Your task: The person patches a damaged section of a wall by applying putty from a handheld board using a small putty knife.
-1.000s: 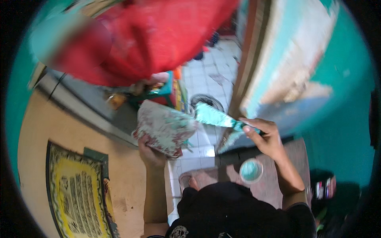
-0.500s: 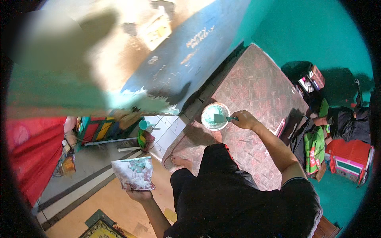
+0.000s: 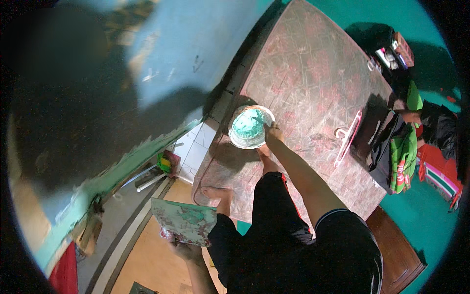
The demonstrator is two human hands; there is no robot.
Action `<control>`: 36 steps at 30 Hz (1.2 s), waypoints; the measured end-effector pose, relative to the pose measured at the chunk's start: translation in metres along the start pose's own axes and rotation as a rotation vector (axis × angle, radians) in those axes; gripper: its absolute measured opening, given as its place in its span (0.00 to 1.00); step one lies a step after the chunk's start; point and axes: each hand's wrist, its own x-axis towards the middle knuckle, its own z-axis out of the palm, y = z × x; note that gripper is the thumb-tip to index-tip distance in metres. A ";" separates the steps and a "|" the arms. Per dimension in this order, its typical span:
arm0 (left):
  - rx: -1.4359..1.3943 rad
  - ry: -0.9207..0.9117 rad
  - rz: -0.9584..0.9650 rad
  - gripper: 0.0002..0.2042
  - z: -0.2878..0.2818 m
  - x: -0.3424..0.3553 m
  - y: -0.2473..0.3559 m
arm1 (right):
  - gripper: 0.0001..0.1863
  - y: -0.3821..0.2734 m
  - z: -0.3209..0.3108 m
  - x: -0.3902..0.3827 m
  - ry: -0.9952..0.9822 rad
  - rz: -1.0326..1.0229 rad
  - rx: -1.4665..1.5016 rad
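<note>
While the right hand [image 3: 275,133] is down at the white round plastic bucket [image 3: 269,138], its fingers are curled in narrow at about 3 o'clock on the rim, round what looks like the handle of a flat scraper [image 3: 263,119] dipping into the turquoise paste [image 3: 248,125]; most of that tool is hidden, so can't give you much detail on it. Bucket's sitting on a greyish-pink patterned mattress [image 3: 308,63], close to its left edge. Over at 7 o'clock from the bucket, the left hand [image 3: 187,250] has hold of a flat four-sided board [image 3: 188,221], pale green with reddish-brown blotches, gripped at its lower edge around 7 o'clock, smeared face up, well apart from the bucket. Two bare feet are on the mattress too, one [image 3: 263,151] right by the bucket at 5 o'clock, the other [image 3: 215,192] further off at 7. At 3 o'clock there's a pink-and-white plastic clothes hanger [image 3: 348,139], then a bright green fabric bundle [image 3: 403,161] further out the same way. Patchy blue wall [image 3: 191,39] fills 11 o'clock, and a bit of red cloth [image 3: 63,269] hangs way down at 8.
</note>
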 end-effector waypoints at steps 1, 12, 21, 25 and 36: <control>0.011 -0.012 -0.018 0.31 0.001 0.002 -0.012 | 0.21 -0.004 0.008 0.005 0.074 -0.055 -0.030; 0.104 0.045 -0.230 0.32 0.013 0.076 -0.053 | 0.10 -0.031 0.071 0.131 0.259 -0.069 0.033; 0.108 0.080 -0.297 0.33 0.013 0.105 -0.038 | 0.15 -0.070 -0.011 0.127 -0.056 -0.122 0.034; 0.138 0.037 -0.294 0.33 0.022 0.113 -0.041 | 0.18 -0.054 0.015 0.133 0.031 -0.014 0.333; 0.106 0.051 -0.323 0.32 0.016 0.133 -0.035 | 0.15 -0.066 0.045 0.103 -0.194 0.596 1.421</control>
